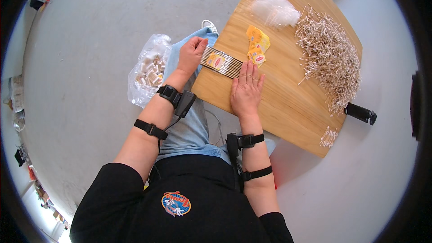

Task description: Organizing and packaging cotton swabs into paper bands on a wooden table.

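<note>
A silver, grooved rack (231, 66) with dark gaps between its bars lies at the table's left edge. A yellow label card (216, 61) with a red oval rests on it. My left hand (191, 55) is closed at the rack's left end, its fingers curled at the upper corner; what they pinch is hidden. My right hand (247, 89) lies flat with fingers stretched out, the fingertips at the rack's right end. Just beyond those fingertips is a loose stack of yellow cards (258, 45).
A big heap of cotton swabs (330, 54) covers the table's (288, 103) right side; a small bunch of swabs (329, 137) lies near the front corner. Clear plastic bags (274, 9) lie at the back. A black object (360, 113) juts past the right edge. A filled plastic bag (150, 70) stands left.
</note>
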`<state>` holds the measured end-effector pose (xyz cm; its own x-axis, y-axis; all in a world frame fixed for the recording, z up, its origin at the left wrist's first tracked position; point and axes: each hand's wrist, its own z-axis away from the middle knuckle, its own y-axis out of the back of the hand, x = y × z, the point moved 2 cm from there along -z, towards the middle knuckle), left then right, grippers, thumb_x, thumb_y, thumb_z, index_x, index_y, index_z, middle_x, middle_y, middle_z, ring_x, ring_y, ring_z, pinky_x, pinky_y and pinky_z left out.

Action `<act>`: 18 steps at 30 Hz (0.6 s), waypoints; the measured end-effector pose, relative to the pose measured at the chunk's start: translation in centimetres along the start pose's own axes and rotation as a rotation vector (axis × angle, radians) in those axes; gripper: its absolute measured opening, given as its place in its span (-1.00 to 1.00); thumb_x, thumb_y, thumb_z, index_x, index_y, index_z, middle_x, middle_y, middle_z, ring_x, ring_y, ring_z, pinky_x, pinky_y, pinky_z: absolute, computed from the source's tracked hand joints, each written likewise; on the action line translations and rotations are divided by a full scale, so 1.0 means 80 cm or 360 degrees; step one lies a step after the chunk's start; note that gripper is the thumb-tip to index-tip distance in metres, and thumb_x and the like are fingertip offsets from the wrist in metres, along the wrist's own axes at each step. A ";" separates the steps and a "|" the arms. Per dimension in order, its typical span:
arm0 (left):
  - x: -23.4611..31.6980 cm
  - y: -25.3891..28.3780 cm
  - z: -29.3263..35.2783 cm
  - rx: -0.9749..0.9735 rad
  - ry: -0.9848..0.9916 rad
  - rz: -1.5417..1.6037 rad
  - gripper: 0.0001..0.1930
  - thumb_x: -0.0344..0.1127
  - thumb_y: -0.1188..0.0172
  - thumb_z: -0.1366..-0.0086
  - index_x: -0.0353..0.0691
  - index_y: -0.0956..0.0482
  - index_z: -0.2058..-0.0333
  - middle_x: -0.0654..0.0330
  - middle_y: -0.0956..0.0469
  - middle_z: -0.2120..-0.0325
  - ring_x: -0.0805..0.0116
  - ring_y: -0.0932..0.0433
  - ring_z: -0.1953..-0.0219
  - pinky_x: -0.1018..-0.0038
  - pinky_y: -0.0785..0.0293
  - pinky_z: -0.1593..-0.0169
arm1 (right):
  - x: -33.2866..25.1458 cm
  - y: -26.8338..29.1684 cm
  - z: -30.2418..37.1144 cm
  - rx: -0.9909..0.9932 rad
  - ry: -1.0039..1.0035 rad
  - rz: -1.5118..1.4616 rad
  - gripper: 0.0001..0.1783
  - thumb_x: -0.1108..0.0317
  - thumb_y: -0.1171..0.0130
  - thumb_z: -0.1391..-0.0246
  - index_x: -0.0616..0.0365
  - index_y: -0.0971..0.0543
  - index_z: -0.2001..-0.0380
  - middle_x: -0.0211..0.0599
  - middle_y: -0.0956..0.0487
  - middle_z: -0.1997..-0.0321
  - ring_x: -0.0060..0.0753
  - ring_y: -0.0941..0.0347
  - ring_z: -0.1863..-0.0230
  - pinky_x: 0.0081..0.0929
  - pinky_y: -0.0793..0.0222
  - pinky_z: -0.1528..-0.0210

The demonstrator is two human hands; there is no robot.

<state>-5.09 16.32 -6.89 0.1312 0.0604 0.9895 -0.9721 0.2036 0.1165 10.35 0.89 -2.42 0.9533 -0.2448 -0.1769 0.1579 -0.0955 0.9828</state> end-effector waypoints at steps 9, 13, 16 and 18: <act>0.015 -0.002 0.002 0.0113 0.0079 -0.0340 -0.59 0.04 -0.27 -0.27 -0.27 -0.57 0.33 0.15 -0.58 0.55 0.38 -0.54 0.49 0.47 -0.44 0.38 | 0.002 0.002 0.001 0.0000 -0.0005 -0.0035 -0.31 0.17 0.05 -0.26 0.21 -0.14 -0.38 -0.10 -0.12 -0.48 -0.12 0.05 -0.51 0.03 0.32 -0.49; 0.010 0.000 0.001 -0.0004 0.0086 -0.0474 -0.59 0.05 -0.31 -0.22 -0.25 -0.59 0.32 0.12 -0.60 0.52 0.33 -0.57 0.46 0.44 -0.46 0.37 | 0.000 0.002 0.001 -0.0004 0.0009 -0.0029 -0.31 0.16 0.05 -0.26 0.21 -0.14 -0.38 -0.10 -0.12 -0.48 -0.12 0.04 -0.51 0.03 0.32 -0.49; 0.010 -0.001 0.000 -0.0040 0.0077 -0.0427 -0.60 0.03 -0.31 -0.22 -0.25 -0.59 0.32 0.12 -0.61 0.52 0.35 -0.56 0.47 0.45 -0.46 0.38 | 0.000 0.002 0.002 -0.0022 0.0008 -0.0016 -0.32 0.17 0.06 -0.27 0.21 -0.14 -0.38 -0.10 -0.12 -0.48 -0.12 0.04 -0.51 0.03 0.32 -0.49; 0.009 -0.002 0.000 -0.0055 0.0054 -0.0415 -0.61 0.02 -0.32 -0.22 -0.25 -0.59 0.32 0.12 -0.61 0.53 0.36 -0.56 0.48 0.45 -0.45 0.38 | 0.000 0.002 0.002 -0.0032 0.0003 -0.0002 -0.32 0.17 0.06 -0.27 0.21 -0.15 -0.38 -0.10 -0.12 -0.48 -0.12 0.04 -0.51 0.03 0.31 -0.49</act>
<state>-4.86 16.33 -6.20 0.3837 0.0343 0.9228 -0.8973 0.2500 0.3638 10.35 0.76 -2.28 0.9536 -0.2428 -0.1783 0.1643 -0.0768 0.9834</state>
